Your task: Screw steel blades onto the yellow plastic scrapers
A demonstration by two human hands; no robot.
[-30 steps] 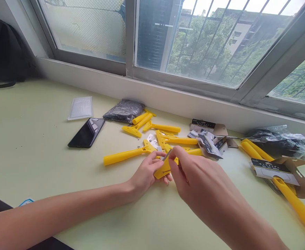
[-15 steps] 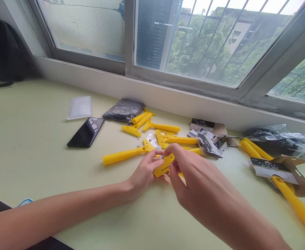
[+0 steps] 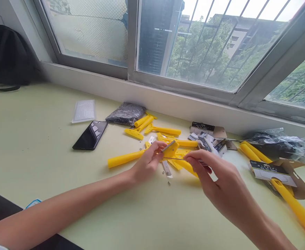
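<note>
Pinched between the thumb and fingers of my left hand (image 3: 150, 158) is a yellow plastic scraper head (image 3: 171, 149), tilted up, with a grey metal strip along its upper edge. My right hand (image 3: 217, 168) is closed round a screwdriver (image 3: 175, 159). Its thin shaft points left, and the tip is beside my left fingers; whether it touches a screw I cannot tell. Under the scraper head lie a flat metal blade (image 3: 168, 169) and a few small screws (image 3: 169, 183). A yellow handle (image 3: 189, 168) runs out behind my right fingertips; what it joins to is hidden.
Several yellow scrapers (image 3: 165, 130) lie beyond my hands. To the left are a black phone (image 3: 90, 135), a clear plastic case (image 3: 83, 111) and a dark wrapped packet (image 3: 126, 113). Printed cards (image 3: 203, 128) and packaged yellow scrapers (image 3: 272, 172) are at right, below the window.
My right hand has drawn back to the right, baring the screwdriver shaft. The scraper head in my left hand has turned up on edge, and the blade and screws beneath now show.
</note>
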